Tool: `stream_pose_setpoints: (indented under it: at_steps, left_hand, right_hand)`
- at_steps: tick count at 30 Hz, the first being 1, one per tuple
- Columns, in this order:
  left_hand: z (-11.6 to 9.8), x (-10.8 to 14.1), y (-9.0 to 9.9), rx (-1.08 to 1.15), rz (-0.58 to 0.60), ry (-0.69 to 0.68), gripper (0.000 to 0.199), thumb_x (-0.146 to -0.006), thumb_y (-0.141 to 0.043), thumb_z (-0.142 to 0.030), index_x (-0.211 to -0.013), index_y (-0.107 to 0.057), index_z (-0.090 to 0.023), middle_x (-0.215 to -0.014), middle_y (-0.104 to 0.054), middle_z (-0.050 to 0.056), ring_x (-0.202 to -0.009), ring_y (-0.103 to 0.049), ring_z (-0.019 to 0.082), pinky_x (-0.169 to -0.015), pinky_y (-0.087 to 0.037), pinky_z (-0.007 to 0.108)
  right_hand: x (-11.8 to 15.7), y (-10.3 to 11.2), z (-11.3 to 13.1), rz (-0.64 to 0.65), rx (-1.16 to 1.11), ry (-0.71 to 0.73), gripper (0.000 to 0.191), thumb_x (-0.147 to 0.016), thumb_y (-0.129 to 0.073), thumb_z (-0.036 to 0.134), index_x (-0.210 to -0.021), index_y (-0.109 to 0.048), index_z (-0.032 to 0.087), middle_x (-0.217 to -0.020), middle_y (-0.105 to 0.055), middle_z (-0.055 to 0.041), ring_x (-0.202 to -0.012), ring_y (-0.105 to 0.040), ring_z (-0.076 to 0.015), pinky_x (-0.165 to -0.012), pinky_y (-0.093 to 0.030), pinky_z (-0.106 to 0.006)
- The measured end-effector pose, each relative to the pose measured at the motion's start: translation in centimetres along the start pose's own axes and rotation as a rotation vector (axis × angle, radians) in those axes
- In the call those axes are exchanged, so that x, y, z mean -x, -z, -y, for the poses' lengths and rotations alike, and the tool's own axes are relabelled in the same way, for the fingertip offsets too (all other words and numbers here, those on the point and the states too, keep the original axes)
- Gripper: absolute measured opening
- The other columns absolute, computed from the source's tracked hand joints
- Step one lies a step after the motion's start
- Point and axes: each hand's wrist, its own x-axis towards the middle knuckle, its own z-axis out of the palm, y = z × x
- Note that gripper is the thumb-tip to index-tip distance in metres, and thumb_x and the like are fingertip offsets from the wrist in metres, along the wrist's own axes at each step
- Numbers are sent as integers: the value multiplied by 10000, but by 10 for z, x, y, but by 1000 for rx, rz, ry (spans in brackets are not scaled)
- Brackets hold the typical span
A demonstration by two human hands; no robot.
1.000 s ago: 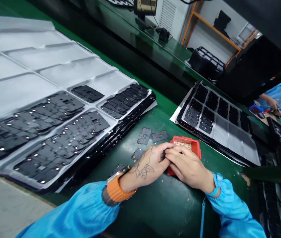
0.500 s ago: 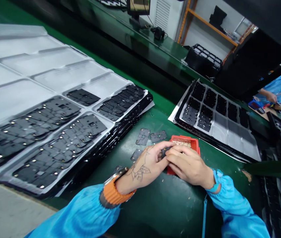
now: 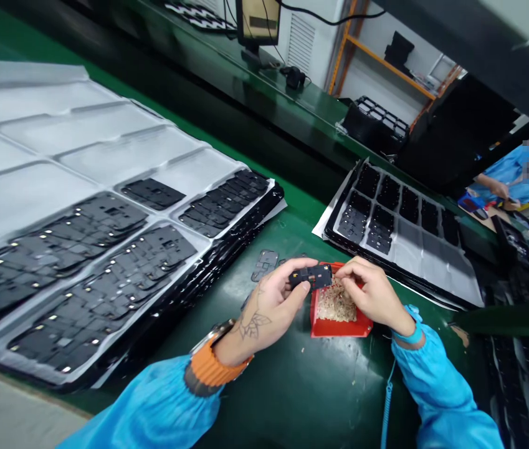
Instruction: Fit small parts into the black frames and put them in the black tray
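My left hand (image 3: 266,308) is closed on a flat black plastic plate (image 3: 318,276) with small gold-coloured contacts, thumb on the near side. Just right of it, my right hand (image 3: 375,298) has its thumb and fingertips pinched together above the red bin (image 3: 341,328). Whatever is in that pinch is too small or too hidden to make out. Many tiny pale pieces (image 3: 332,304) lie in the bin, under both hands. On the green table beyond my left hand rests a loose black plate (image 3: 265,264); others there are mostly covered by the hand.
A large white-lined tray (image 3: 152,218) on the left holds overlapping rows of black plates. Another tray (image 3: 425,240) with similar parts lies at the right. A blue coiled cord (image 3: 387,405) runs down from my right wrist. Farther right, a person (image 3: 511,178) in blue sits working.
My hands have drawn apart. The right hand has moved off the plate to above the red bin, while the left still holds the plate, now more exposed. The view has shifted slightly.
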Motion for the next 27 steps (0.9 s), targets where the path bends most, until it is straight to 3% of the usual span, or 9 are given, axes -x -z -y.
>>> stream_pose_setpoints:
  at_steps: [2,5,7,10,20,24,27]
  left_hand:
    - [2,0,-1,-2,8,-15,384,-976,-575,-314,-1306,-613,-120,-850,-651,41,-593,-513,84,-519,-419,189]
    - [5,1,-5,-19,18,-20,387,-974,-596,-333,-1289,-634,-113,-845,-655,46,-602,-529,90,-532,-438,191]
    - [9,3,-7,-4,30,-3,413,-978,-600,-365,-1302,-632,-110,-892,-674,61,-624,-556,94,-561,-471,194]
    - [14,6,-10,19,46,25,447,-987,-595,-384,-1332,-615,-101,-882,-681,63,-638,-580,103,-585,-498,197]
    - [12,8,-16,1,70,72,523,-978,-582,-397,-1365,-600,-46,-690,-636,36,-576,-576,119,-546,-485,206]
    - [5,7,-15,20,93,65,543,-967,-576,-385,-1336,-595,13,-654,-622,36,-554,-563,115,-526,-472,201]
    - [4,8,-14,16,114,66,512,-976,-569,-368,-1344,-601,-14,-648,-617,26,-551,-555,109,-517,-459,194]
  right_hand:
    - [0,-5,1,33,-189,-110,181,-1027,-517,261,-1103,-661,181,-772,-644,-5,-602,-601,-111,-630,-476,-263]
    - [-1,-14,3,36,-421,-144,283,-990,-610,334,-1219,-630,171,-876,-673,-38,-697,-640,-127,-639,-508,-248]
    - [-1,-20,5,52,-531,-154,305,-956,-645,333,-1194,-616,145,-858,-667,-47,-679,-626,-125,-608,-501,-236]
    - [-2,-28,5,64,-651,-217,254,-956,-604,333,-1098,-581,124,-631,-593,5,-489,-508,-97,-472,-409,-200]
    - [-3,-36,10,-44,-701,-280,317,-933,-614,429,-945,-582,114,-526,-514,38,-433,-437,-69,-452,-329,-178]
    - [-2,-36,10,-38,-720,-276,333,-946,-621,439,-918,-573,111,-509,-508,34,-414,-420,-66,-431,-306,-172]
    - [-1,-36,8,-30,-731,-274,340,-953,-624,449,-898,-573,117,-504,-503,30,-402,-420,-71,-417,-303,-172]
